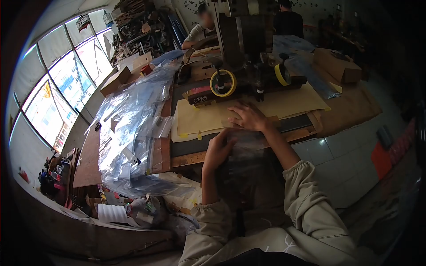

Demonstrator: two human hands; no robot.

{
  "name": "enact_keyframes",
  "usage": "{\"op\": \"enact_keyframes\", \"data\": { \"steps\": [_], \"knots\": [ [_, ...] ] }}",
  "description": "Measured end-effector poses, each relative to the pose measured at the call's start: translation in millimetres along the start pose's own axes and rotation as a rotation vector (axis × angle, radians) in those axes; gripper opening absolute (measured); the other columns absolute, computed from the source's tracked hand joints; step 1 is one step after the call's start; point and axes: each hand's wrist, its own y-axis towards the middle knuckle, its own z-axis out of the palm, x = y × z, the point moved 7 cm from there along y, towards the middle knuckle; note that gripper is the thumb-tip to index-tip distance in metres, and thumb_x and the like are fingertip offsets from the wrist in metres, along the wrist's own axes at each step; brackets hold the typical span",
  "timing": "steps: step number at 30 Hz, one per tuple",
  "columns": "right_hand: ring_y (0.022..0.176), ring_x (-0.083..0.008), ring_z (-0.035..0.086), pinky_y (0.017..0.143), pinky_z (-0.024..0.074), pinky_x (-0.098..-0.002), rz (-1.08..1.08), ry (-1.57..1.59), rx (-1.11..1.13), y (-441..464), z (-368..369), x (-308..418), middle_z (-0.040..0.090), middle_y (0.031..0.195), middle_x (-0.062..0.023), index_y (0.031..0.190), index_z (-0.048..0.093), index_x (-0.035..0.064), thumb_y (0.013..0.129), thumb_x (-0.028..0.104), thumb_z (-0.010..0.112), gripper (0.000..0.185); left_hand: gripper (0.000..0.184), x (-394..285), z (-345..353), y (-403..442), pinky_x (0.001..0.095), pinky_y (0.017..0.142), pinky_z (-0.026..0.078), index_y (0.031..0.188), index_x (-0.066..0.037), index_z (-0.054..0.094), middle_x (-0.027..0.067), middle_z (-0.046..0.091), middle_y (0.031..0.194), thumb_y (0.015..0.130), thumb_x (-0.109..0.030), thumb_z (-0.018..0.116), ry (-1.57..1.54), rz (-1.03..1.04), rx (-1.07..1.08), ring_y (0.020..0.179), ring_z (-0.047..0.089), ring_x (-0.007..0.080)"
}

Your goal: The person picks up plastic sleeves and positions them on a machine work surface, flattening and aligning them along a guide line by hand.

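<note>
Both of my hands are at the front edge of the work table, below a dark machine point(246, 37). My left hand point(218, 150) has its fingers curled near the edge of a yellowish sheet point(195, 119); what they may hold is too blurred to make out. To its right and farther forward, my right hand point(248, 117) lies over the sheet with its fingers spread. A blurred, see-through piece of film point(248, 139) hangs below my hands. Rolls of yellow tape point(223, 83) are mounted on the machine's crossbar, just beyond the sheet.
Clear plastic bags point(133, 115) are piled on the left. A cardboard box point(337, 65) stands at the back right, above brown paper point(355, 111). One person point(202, 30) sits behind the table; another point(288, 21) is farther back, facing away.
</note>
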Motion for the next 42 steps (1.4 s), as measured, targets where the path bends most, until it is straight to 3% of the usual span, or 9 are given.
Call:
{"op": "enact_keyframes", "data": {
  "steps": [6,9,10,12,16,42],
  "knots": [
    [0.095,-0.034,0.065,0.087,0.0502,-0.0401,0.033,0.208,0.038,-7,-31,16,0.068,0.108,-0.0168,0.105,0.07,0.0037,0.088,0.036,0.063,0.038,0.029,-5,-2,-1,0.0317,0.063,0.044,0.113,-0.006,0.063,0.0136,0.063,0.078,0.085,-0.014,0.065,0.029,0.071,-0.011,0.062,0.05,0.0208],
    [0.093,-0.0304,0.066,0.086,0.0497,-0.0398,0.066,0.274,-0.022,-10,-39,18,0.071,0.097,-0.0132,0.097,0.072,0.0039,0.087,0.032,0.065,0.031,0.027,2,-2,-2,0.0312,0.063,0.044,0.111,-0.006,0.064,0.0127,0.064,0.08,0.085,-0.014,0.065,-0.035,-0.004,0.013,0.062,0.05,0.0189],
    [0.092,-0.0299,0.066,0.086,0.0497,-0.0393,0.053,0.274,-0.04,-11,-39,18,0.071,0.095,-0.0124,0.095,0.073,0.0041,0.086,0.032,0.065,0.03,0.027,0,-3,-1,0.0304,0.063,0.044,0.111,-0.004,0.059,0.013,0.065,0.081,0.086,-0.013,0.065,0.022,0.067,0.009,0.062,0.051,0.0148],
    [0.089,-0.0288,0.066,0.085,0.0499,-0.0384,0.028,0.272,-0.075,-13,-39,17,0.072,0.09,-0.0108,0.091,0.074,0.0044,0.086,0.03,0.065,0.027,0.028,10,-2,-1,0.0287,0.061,0.045,0.11,-0.004,0.051,0.0123,0.065,0.079,0.087,-0.012,0.066,-0.13,-0.011,-0.036,0.061,0.052,0.0127],
    [0.087,-0.0276,0.066,0.084,0.05,-0.0371,0.005,0.267,-0.065,-16,-32,14,0.073,0.09,-0.0094,0.091,0.074,0.0048,0.085,0.029,0.066,0.026,0.035,17,-2,-1,0.026,0.057,0.045,0.107,-0.005,0.038,0.0094,0.063,0.074,0.089,-0.011,0.068,-0.2,-0.096,-0.047,0.06,0.052,0.0096],
    [0.092,-0.0245,0.065,0.088,0.0505,-0.0363,0.036,0.291,-0.022,-17,-32,13,0.073,0.093,-0.0064,0.091,0.074,0.0059,0.085,0.023,0.066,0.02,0.031,9,-1,-1,0.0248,0.056,0.041,0.104,-0.006,0.038,0.0053,0.056,0.071,0.089,-0.006,0.065,-0.208,-0.098,-0.035,0.062,0.045,0.0082]
  ]
}}
